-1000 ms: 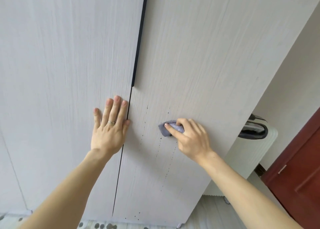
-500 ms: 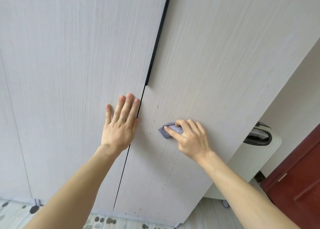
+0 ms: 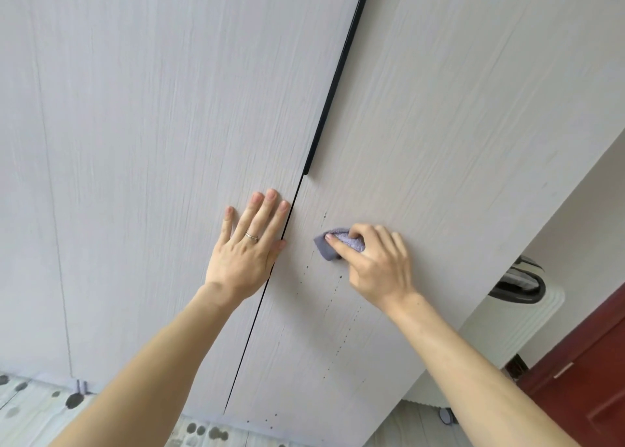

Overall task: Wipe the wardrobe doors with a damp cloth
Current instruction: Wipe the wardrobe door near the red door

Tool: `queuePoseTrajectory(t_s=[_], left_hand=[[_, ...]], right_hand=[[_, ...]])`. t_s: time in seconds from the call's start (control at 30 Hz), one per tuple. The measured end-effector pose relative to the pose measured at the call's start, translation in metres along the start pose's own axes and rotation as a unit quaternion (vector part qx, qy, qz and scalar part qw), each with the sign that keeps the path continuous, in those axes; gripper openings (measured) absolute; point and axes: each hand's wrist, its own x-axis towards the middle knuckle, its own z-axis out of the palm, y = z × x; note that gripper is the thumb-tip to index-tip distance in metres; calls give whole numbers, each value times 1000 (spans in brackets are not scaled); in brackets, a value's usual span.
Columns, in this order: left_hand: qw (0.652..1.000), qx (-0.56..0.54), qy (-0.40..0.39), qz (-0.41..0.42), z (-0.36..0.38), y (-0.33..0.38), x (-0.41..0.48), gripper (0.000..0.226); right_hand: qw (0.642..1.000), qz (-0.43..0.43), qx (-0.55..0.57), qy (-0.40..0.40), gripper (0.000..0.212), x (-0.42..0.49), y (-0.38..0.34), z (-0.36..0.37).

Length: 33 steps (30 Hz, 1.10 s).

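Left hand [image 3: 248,257] flat with straight fingers on the left wardrobe door [image 3: 152,142] by its inner edge, right hand [image 3: 375,264] curled round purple cloth [image 3: 333,243] on the dark-spotted right door [image 3: 439,125], white suitcase [image 3: 514,321], red door [image 3: 588,379], speckled floor [image 3: 30,402].

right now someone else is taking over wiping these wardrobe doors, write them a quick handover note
Left hand: flat on the left door, fingers straight, beside the centre gap.
Right hand: grips the purple-grey cloth, pressed to the right door.
Done: cannot tell how much is wiped.
Left: dark specks on the right door, from beside the cloth down to its bottom edge; then the other door faces.
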Motion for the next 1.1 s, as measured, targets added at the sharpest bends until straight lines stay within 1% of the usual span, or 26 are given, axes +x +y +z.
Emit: queuePoseTrajectory(t_s=[0.03,0.07,0.13,0.2,0.27,0.3,0.33,0.4,0.47,0.53,0.57,0.63,0.67,0.73,0.8,0.83,0.9,0.97,1.03,1.1], left_hand=[[1000,4,-3,6,-2,-2,0,64],[1000,4,-8,9,-2,-3,0,66],[1000,3,-13,8,-2,-5,1,68],[1000,5,-12,5,0,-4,-1,67],[1000,9,-9,7,2,-3,-1,66],[1000,10,-8,5,1,-4,-1,65],[1000,11,-6,5,2,-3,0,64],[1000,18,1,6,0,-2,-1,64],[1000,21,2,13,-2,-4,-1,65],[1000,19,3,21,-3,-7,-2,67],[1000,19,1,23,-4,-8,-1,67],[1000,12,-3,21,-3,-7,0,67],[1000,10,-3,18,-2,-7,-1,66],[1000,5,0,17,2,-6,-5,65],[1000,6,9,16,6,-5,-5,64],[1000,6,13,14,8,-5,-5,64],[1000,-1,20,8,7,-4,-5,63],[1000,2,6,15,4,-8,-9,65],[999,25,-13,29,1,-15,-22,66],[998,51,-26,33,-1,-21,-32,66]], right_hand=[[999,33,8,14,45,13,3,-5],[995,90,20,46,42,29,8,-11],[974,187,43,123,39,67,24,-22],[964,208,27,164,41,87,30,-23],[970,176,9,168,41,78,22,-12],[977,146,9,153,42,64,14,-5],[986,109,12,127,43,45,5,4],[998,32,17,52,44,6,-17,17],[1000,-2,6,-7,44,-16,-31,21],[1000,13,8,-4,42,-2,-28,13],[999,46,6,20,41,16,-22,7],[985,144,5,98,40,59,-5,-8],[976,175,9,129,40,78,3,-13],[966,201,9,162,42,96,7,-16],[967,189,14,173,42,92,2,-6],[972,167,16,166,41,83,-5,2],[988,94,17,124,40,50,-26,21],[997,37,29,60,37,11,-51,39],[999,18,32,13,39,-21,-69,49],[1000,5,27,-12,42,-30,-71,47]])
